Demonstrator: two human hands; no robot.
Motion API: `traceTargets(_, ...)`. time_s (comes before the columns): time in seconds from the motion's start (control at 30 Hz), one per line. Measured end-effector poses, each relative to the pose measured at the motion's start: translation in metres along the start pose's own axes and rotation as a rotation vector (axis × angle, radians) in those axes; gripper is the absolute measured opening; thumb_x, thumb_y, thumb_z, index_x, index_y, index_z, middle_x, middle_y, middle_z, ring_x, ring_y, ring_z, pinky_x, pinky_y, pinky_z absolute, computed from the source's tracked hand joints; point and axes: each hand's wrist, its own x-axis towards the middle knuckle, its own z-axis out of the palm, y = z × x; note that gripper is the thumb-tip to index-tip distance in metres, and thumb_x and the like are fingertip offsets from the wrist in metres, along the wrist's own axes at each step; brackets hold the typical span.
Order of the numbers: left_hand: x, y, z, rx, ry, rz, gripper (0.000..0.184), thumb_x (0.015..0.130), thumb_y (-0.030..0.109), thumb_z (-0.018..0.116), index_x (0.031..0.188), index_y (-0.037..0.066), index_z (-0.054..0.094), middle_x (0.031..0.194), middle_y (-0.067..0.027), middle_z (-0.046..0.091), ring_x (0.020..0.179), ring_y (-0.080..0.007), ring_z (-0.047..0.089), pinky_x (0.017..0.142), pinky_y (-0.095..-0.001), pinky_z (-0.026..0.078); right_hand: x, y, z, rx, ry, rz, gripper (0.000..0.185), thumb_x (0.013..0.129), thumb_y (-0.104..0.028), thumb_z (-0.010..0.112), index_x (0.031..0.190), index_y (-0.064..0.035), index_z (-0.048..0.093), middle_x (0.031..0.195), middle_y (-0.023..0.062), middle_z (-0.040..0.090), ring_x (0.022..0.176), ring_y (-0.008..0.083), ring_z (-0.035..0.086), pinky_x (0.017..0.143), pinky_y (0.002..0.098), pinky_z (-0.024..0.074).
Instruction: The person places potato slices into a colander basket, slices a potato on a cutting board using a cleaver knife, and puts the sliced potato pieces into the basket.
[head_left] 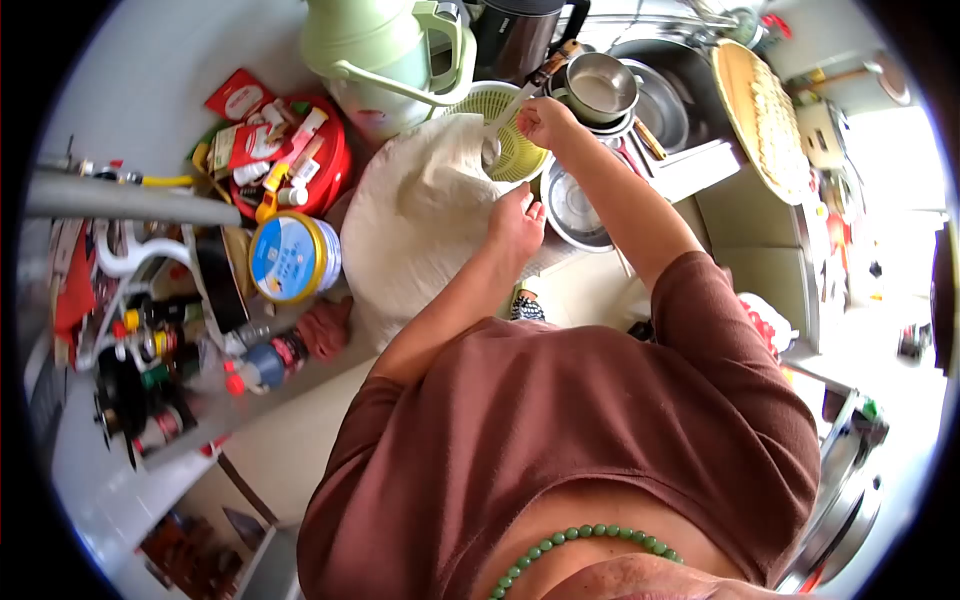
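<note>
The right hand [545, 122] is loosely curled over the yellow-green basket [522, 160]; whether it pinches anything is unclear. The left hand [518, 222], fingers partly bent, is at the basket's near edge, beside the pale cloth [425, 220]; its grip cannot be told. A steel pot [602, 86] stands right of the basket, a thermos [385, 65] behind the cloth, and a blue-labelled tin [287, 257] to its left.

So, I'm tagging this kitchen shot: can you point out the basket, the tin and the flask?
Basket [520, 156]: head view, on its inner wall.
Tin [283, 257]: head view, on its blue top.
Flask [370, 48]: head view, on its pale green body.
</note>
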Motion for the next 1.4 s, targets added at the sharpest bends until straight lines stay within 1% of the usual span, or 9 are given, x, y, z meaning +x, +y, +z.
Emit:
traceTargets(0.07,-0.003,0.01,0.003,-0.052,0.023,0.061,0.059,0.097,0.016,0.054,0.146,0.004,0.023,0.157,-0.0124,0.013,0.138,-0.0248,0.027,0.113,-0.0378,0.029,0.005,0.001,0.027,0.046,0.0,0.096,0.012,0.089,-0.014,0.066,0.086,-0.0048,0.06,0.069,0.0042,0.051,0.061,0.0166,0.051,0.052,0.0284,0.0445)
traceTargets(0.17,0.023,-0.021,0.013,-0.167,0.175,0.217,0.036,0.098,0.012,0.05,0.13,-0.001,0.039,0.141,-0.0149,0.039,0.126,-0.0242,0.041,0.106,-0.0367,0.039,0.022,-0.003,0.008,-0.01,-0.11,0.185,0.011,0.089,-0.015,0.067,0.089,-0.0055,0.06,0.069,0.0038,0.05,0.061,0.0148,0.051,0.052,0.0268,0.0432)
traceTargets(0.2,0.04,-0.023,0.006,-0.285,0.126,0.232,0.018,0.098,0.009,0.049,0.113,-0.002,0.047,0.115,-0.0153,0.056,0.107,-0.0255,0.054,0.094,-0.036,0.049,0.033,-0.003,0.003,-0.022,-0.151,0.164,0.011,0.089,-0.016,0.067,0.09,-0.0068,0.061,0.073,0.0039,0.055,0.061,0.0135,0.05,0.052,0.0252,0.0424)
traceTargets(0.3,0.059,-0.02,-0.004,-0.357,0.152,0.215,0.012,0.098,0.006,0.048,0.106,-0.003,0.05,0.098,-0.015,0.06,0.091,-0.027,0.06,0.087,-0.0359,0.053,0.011,0.003,0.008,-0.033,-0.144,0.042,0.01,0.09,-0.017,0.067,0.088,-0.0082,0.062,0.078,0.0034,0.06,0.061,0.0121,0.05,0.051,0.024,0.0414)
traceTargets(0.7,0.082,-0.026,0.016,-0.325,0.27,0.344,0.015,0.095,0.011,0.06,0.087,0.0,0.053,0.087,-0.0115,0.059,0.075,-0.0206,0.059,0.066,-0.0295,0.056,-0.08,-0.041,-0.012,-0.305,-0.404,-0.747,0.022,0.094,-0.021,0.061,0.088,-0.0016,0.069,0.078,0.0023,0.067,0.064,0.0066,0.057,0.061,0.0213,0.0482)
traceTargets(0.83,0.091,-0.015,0.015,-0.382,0.075,0.289,0.021,0.095,0.011,0.061,0.078,0.003,0.051,0.066,-0.0051,0.05,0.055,-0.0139,0.049,0.046,-0.0241,0.044,-0.112,-0.069,-0.027,-0.194,-0.457,-0.925,0.022,0.097,-0.019,0.058,0.09,0.0002,0.068,0.077,0.0027,0.067,0.063,0.006,0.056,0.06,0.0196,0.0474)
traceTargets(0.97,0.075,-0.004,0.038,-0.512,0.2,0.186,0.015,0.086,-0.002,0.053,0.074,0.003,0.046,0.061,-0.0033,0.043,0.052,-0.014,0.044,0.044,-0.0226,0.04,-0.149,-0.102,-0.058,-0.106,-0.439,-1.044,0.02,0.097,-0.019,0.059,0.093,-0.0016,0.068,0.09,0.0096,0.072,0.064,0.0076,0.059,0.062,0.0203,0.0503)
traceTargets(1.0,0.077,-0.003,0.031,-0.468,0.137,0.158,0.012,0.086,0.001,0.057,0.076,0.001,0.051,0.064,-0.0059,0.052,0.054,-0.0167,0.052,0.048,-0.027,0.048,-0.151,-0.109,-0.069,-0.028,-0.44,-1.053,0.018,0.097,-0.019,0.059,0.095,-0.0022,0.066,0.092,0.0107,0.072,0.065,0.0087,0.061,0.063,0.0213,0.0515)
traceTargets(1.4,0.031,-0.002,0.049,-0.591,-0.147,-0.241,0.009,0.084,0.001,0.052,0.088,-0.003,0.045,0.069,-0.0067,0.043,0.055,-0.0142,0.041,0.044,-0.0211,0.038,-0.135,-0.075,-0.22,0.157,-0.054,-0.728,0.022,0.1,-0.02,0.052,0.093,-0.0022,0.062,0.089,0.0136,0.07,0.062,0.0099,0.054,0.056,0.0226,0.0467)
